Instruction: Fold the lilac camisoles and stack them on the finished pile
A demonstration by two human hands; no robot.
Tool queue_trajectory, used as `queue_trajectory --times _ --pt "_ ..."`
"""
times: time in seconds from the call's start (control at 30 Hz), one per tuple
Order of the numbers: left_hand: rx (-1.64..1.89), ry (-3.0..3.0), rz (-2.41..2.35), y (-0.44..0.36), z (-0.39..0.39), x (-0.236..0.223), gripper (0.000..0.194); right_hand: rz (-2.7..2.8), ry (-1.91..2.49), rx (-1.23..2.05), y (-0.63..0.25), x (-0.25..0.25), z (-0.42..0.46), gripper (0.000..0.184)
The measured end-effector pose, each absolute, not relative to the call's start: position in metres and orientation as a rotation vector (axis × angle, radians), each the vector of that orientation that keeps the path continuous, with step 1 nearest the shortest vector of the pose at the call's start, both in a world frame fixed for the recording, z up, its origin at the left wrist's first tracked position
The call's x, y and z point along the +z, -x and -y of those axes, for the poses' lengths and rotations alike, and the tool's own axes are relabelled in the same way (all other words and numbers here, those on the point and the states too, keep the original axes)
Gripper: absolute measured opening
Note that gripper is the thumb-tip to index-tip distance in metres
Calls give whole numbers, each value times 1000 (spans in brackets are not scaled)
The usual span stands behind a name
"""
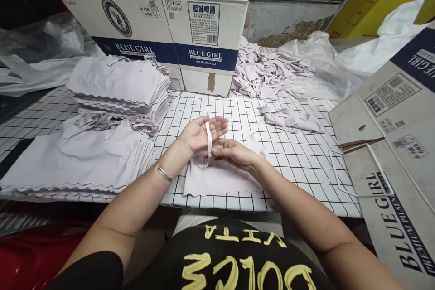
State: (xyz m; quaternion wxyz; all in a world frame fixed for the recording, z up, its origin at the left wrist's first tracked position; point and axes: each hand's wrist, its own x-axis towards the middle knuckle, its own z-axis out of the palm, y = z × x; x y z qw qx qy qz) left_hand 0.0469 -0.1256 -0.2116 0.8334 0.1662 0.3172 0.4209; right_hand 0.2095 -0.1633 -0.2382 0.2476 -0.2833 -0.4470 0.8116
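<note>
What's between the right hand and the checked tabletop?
A pale fabric piece, spread on the checked tabletop beneath the right hand, shows there in the head view.

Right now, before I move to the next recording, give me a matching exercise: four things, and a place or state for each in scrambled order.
1. Left hand
2. Right hand
3. Stacked cloth pieces
4. Tangled cloth pile

A. Thumb and fingers at the lower end of the pale strip
B. Far side of the checked table, right of the back carton
C. Open, palm up, strip across it
D. Left part of the table

Pairs: 1-C, 2-A, 3-D, 4-B
</note>
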Motion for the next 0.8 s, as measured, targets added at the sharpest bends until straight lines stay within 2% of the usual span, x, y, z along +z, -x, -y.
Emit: queue_trajectory --times 0.27,0.4,0.57,0.7,0.8 --pt "866 -460 -724 -38 107 -231 37 1461 886 2342 -224 -242 162 22" --pt "638 -1030 -1207 -27 128 -231 44 1127 985 2217 -225 -242 150 19" --pt "470 -1951 -1693 -17 177 -252 32 860 1080 2197 -229 -246 137 19" --pt "331 -2052 -1769 -18 193 -264 25 907 1077 2116 -228 -246 131 23" --pt "282 -2011 -1737 -20 190 -263 15 1154 1033 1920 -225 -251 128 27"
